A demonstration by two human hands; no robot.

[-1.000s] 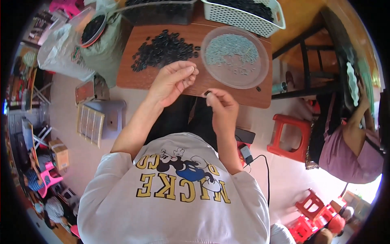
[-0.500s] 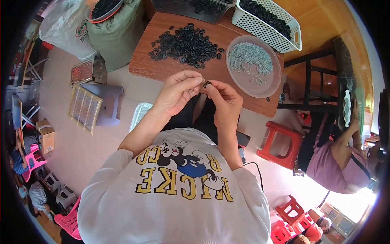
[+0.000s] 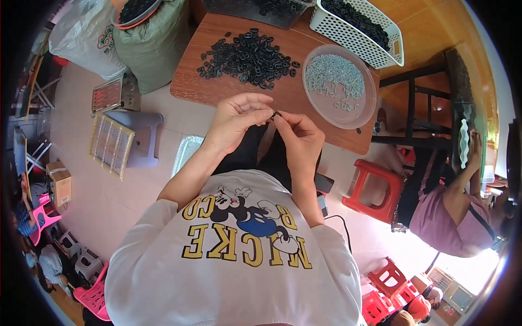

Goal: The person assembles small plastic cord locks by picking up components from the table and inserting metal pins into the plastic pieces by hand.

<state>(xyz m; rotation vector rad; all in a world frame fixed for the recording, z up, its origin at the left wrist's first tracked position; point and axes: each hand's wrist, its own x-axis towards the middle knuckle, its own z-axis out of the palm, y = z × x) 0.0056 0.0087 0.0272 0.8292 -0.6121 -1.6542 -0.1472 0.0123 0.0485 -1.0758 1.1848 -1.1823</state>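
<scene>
Between my fingertips, just off the table's near edge, is a small black oval piece [image 3: 275, 116], mostly covered by the fingers. My right hand [image 3: 299, 136] pinches it between thumb and forefinger. The thumb of my left hand [image 3: 236, 122] presses at its left side, with the left forefinger bent above it; whether a metal bit is there too is hidden. Beyond the hands lies a loose pile of black oval pieces with two holes [image 3: 255, 60]. To its right, a round clear plastic bowl [image 3: 356, 119] holds many small silvery metal pieces [image 3: 334, 76].
Along the brown table's [image 3: 190, 81] far side stand a dark bin [image 3: 261, 16] and a white perforated basket [image 3: 394, 57], both holding black pieces. Full sacks [image 3: 149, 54] are at far left. A red stool [image 3: 375, 190] and another person [image 3: 451, 217] are on the right.
My left thumb has come right and down onto the black piece, and the left forefinger has lifted off it. The right fingers have closed further over the piece.
</scene>
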